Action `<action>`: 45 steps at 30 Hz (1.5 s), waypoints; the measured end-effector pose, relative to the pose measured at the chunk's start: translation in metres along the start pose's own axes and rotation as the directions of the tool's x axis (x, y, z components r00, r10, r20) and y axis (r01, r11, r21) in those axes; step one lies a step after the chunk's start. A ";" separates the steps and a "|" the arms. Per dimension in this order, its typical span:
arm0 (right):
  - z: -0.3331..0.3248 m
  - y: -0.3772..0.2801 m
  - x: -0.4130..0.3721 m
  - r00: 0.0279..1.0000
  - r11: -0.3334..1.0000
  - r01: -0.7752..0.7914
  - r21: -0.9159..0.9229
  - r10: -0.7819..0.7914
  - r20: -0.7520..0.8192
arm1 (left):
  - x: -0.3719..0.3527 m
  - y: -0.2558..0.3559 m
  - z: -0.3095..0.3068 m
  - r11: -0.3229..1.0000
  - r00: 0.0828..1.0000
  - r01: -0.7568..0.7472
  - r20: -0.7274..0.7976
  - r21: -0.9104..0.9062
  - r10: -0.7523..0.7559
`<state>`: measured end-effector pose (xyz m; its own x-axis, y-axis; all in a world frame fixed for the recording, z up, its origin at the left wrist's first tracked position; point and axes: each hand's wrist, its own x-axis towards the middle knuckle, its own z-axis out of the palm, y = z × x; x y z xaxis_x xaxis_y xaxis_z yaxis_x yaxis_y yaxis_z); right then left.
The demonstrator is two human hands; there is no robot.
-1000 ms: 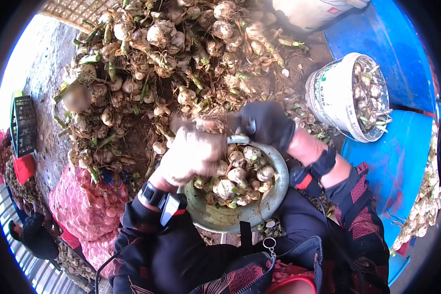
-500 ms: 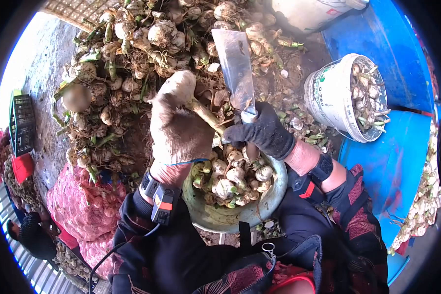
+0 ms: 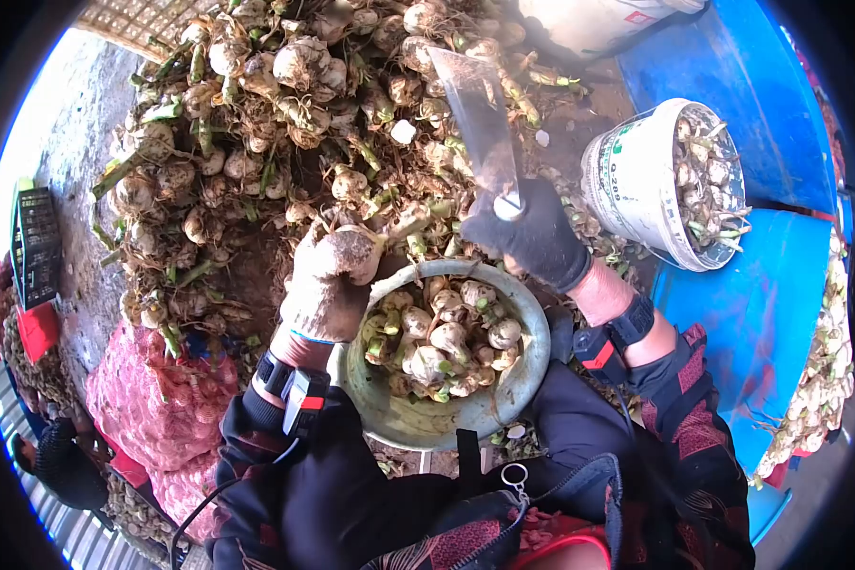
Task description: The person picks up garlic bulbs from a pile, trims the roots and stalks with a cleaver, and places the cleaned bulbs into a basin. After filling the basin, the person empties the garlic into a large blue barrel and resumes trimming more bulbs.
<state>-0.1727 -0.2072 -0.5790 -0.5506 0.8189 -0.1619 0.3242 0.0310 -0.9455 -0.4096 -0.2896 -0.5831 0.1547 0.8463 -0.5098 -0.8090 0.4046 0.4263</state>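
Note:
My left hand (image 3: 328,280), in a pale, soiled glove, is closed round a garlic bulb (image 3: 350,253) whose cut stalk points right. In a dark glove, my right hand (image 3: 530,233) grips the handle of a broad cleaver (image 3: 480,119), its blade pointing up and slightly left, apart from the bulb. Below and between the hands sits a round greenish basin (image 3: 532,380) holding several trimmed bulbs (image 3: 449,337). A large heap of garlic with stalks and roots (image 3: 247,171) lies beyond my left hand.
A white bucket (image 3: 627,185) of garlic leans at the right, beside blue sheeting (image 3: 731,313). Pink mesh sacks (image 3: 161,408) lie at the lower left. A black crate (image 3: 34,242) stands farther left. Another person (image 3: 62,465) is at the far lower left edge.
My left hand has turned and moved down-left with the bulb, away from the cleaver. My right hand and the cleaver have shifted slightly right. More of the basin shows.

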 end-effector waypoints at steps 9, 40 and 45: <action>0.019 0.010 -0.011 0.833 0.870 -0.479 -0.119 0.493 0.250 | -0.022 0.026 0.008 0.680 0.940 0.100 0.155 0.727 -0.304; 0.001 -0.025 0.011 0.926 0.819 0.373 -0.436 -0.303 0.225 | 0.022 -0.014 -0.079 0.162 0.847 -0.532 0.518 0.831 0.120; 0.006 -0.018 0.007 0.918 0.835 0.383 -0.394 -0.299 0.259 | 0.016 -0.028 -0.085 -0.528 0.570 -0.659 0.814 0.536 0.115</action>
<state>-0.1869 -0.2051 -0.5644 -0.8019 0.5943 0.0612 0.3628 0.5657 -0.7405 -0.4326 -0.3176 -0.6671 0.4564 0.8108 0.3664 0.6293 -0.5853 0.5113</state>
